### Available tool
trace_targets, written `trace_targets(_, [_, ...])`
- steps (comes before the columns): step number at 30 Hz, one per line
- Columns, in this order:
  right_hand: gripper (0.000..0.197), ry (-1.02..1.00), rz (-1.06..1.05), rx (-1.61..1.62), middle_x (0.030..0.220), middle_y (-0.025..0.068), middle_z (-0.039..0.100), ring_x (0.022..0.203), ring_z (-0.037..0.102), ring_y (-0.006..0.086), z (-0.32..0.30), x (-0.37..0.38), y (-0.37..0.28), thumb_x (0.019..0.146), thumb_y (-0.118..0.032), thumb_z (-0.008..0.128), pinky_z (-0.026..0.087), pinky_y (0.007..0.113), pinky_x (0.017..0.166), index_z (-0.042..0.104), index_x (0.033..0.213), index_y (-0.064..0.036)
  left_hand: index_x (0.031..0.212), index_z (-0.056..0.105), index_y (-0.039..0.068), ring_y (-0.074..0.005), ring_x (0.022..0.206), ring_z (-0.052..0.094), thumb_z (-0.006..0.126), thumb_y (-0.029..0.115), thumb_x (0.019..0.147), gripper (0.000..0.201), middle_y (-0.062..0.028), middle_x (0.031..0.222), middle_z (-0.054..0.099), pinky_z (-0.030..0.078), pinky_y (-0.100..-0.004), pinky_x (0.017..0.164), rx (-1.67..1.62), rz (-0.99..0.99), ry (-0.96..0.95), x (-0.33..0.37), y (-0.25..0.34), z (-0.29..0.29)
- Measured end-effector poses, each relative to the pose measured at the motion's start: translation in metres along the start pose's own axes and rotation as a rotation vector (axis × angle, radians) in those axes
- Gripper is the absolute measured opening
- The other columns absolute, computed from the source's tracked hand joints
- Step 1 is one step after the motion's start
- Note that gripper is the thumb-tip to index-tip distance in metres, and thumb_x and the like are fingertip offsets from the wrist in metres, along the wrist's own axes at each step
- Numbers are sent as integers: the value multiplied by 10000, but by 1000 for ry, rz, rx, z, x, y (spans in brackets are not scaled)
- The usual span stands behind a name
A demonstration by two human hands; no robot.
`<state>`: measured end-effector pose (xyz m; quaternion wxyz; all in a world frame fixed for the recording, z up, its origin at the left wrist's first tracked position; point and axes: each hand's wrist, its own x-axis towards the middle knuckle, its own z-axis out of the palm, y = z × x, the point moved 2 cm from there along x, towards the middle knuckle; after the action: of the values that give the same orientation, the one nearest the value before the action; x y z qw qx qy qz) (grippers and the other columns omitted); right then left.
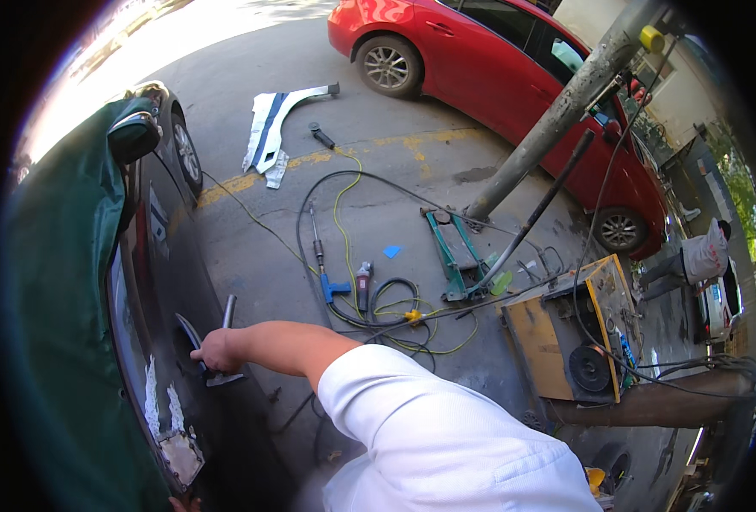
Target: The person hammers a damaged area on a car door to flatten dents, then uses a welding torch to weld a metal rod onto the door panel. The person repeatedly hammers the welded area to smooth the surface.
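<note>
My right arm reaches left across the view to a dark car door (250, 435). My right hand (216, 350) is closed around a scraper-like metal tool (229, 311). The tool's bright shaft sticks out above my wrist and its flat, wide edge shows below. A curved door handle (188, 328) lies just beside my fingers. At the lower edge, only fingertips of my left hand (185, 505) show, pinching the bottom of a pale, smeared square plate (181, 459). White ragged streaks (151, 397) mark the surface above the plate.
Green cloth (53, 299) covers the car's left side. Hoses and cords (399, 294), a blue-handled air tool (335, 288) and a grinder (363, 286) lie on the ground. Beyond are a green floor jack (455, 247), a white fender (271, 128), a pole (557, 111), a wooden cabinet (536, 350) and a red car (480, 60).
</note>
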<state>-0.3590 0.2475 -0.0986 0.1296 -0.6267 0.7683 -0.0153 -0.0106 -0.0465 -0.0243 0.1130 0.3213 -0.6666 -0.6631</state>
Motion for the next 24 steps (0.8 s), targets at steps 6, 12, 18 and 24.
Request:
trace_targets(6, [283,56,133,47,1619,69,424,1112,689,285,-1,-12,-22,903,-128,607,569,418,946,792,1116,-156,1029,688,-24,-197,932,679,599,326,1071,364,-121,1004,709,535,-349,836,-113,107,-146,-8,-5,8])
trace_targets(12, [200,177,486,206,1024,233,710,902,698,409,-13,-78,-98,892,-224,670,560,500,792,680,910,-25,1062,690,-5,-161,875,670,627,327,1056,338,-83,973,707,539,-321,795,22,171,-194,-17,8,32])
trace_targets(18, [367,164,382,486,828,231,690,818,661,472,-23,-91,-213,937,-342,689,517,558,733,525,1018,-24,949,721,9,-129,791,660,667,314,1036,321,-36,849,712,534,-293,755,112,335,-150,-23,26,49])
trace_targets(24, [332,-140,128,429,924,206,713,914,679,445,-51,-63,-243,940,-308,690,538,537,789,565,1092,-40,917,713,3,-126,774,658,674,295,1032,316,-40,832,713,530,-293,750,140,403,-154,-19,25,50])
